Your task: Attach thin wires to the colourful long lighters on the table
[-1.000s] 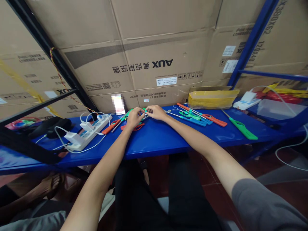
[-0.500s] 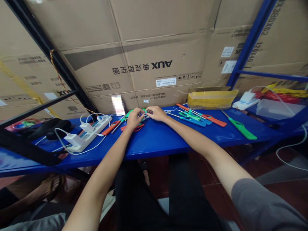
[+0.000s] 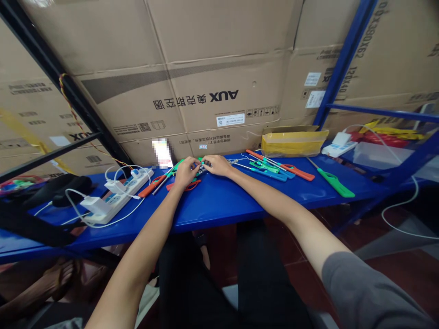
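Observation:
My left hand (image 3: pixel 186 171) and my right hand (image 3: pixel 217 165) meet over the back of the blue table (image 3: pixel 219 201). Both are closed in a pinch, fingertips almost touching, around a small green part (image 3: pixel 202 162) whose kind I cannot make out. Thin metal pieces and a red-orange handle part (image 3: pixel 192 184) lie just beneath, partly covered by the hands. To the left, an orange long-neck lighter (image 3: pixel 150 186) rests beside a metal tube. On the right lie blue lighters (image 3: pixel 270 174), an orange lighter (image 3: pixel 299 172) and a green lighter (image 3: pixel 336 182).
A white power strip (image 3: pixel 118 198) with plugged chargers and loose cables occupies the left. Behind the hands, a lit phone (image 3: pixel 162 153) leans on the cardboard (image 3: pixel 206 55). A yellow-taped box (image 3: pixel 295 142) stands at the back right. Blue (image 3: pixel 339 68) and black (image 3: pixel 72 105) posts flank the table.
The view has shifted slightly to the right, so things appear further left. Both hands keep pinching at the same spot, with small finger shifts.

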`<state>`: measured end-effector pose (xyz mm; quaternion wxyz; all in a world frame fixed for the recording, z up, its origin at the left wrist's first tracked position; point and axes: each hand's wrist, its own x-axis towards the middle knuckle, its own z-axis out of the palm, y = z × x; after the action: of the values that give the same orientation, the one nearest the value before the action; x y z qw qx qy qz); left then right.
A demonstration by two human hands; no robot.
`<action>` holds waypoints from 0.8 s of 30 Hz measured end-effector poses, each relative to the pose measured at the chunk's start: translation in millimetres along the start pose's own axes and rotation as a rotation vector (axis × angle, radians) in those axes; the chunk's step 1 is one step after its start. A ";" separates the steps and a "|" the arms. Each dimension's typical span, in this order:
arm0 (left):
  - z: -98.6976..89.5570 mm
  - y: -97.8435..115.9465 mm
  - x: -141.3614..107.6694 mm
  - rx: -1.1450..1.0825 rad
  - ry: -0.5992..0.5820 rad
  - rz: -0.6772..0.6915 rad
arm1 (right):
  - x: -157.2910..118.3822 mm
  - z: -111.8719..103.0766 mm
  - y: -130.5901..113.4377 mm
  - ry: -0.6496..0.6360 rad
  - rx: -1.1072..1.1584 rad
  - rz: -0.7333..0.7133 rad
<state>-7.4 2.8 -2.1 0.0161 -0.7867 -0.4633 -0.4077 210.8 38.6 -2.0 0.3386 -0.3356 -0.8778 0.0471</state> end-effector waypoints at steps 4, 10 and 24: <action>-1.7 1.4 -0.5 0.002 0.007 0.005 | -2.1 -1.1 -4.0 0.002 -0.031 0.014; -4.2 0.4 -0.7 -0.014 0.012 0.014 | -2.7 -2.8 -8.5 -0.010 -0.065 0.003; -4.2 0.7 -1.8 -0.005 0.043 0.000 | -4.2 -1.4 -9.6 -0.008 -0.119 -0.006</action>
<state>-9.9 -0.5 -0.2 0.0241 -0.7779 -0.4617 -0.4255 208.6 28.5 -0.4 0.3148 -0.3523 -0.8813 -0.0049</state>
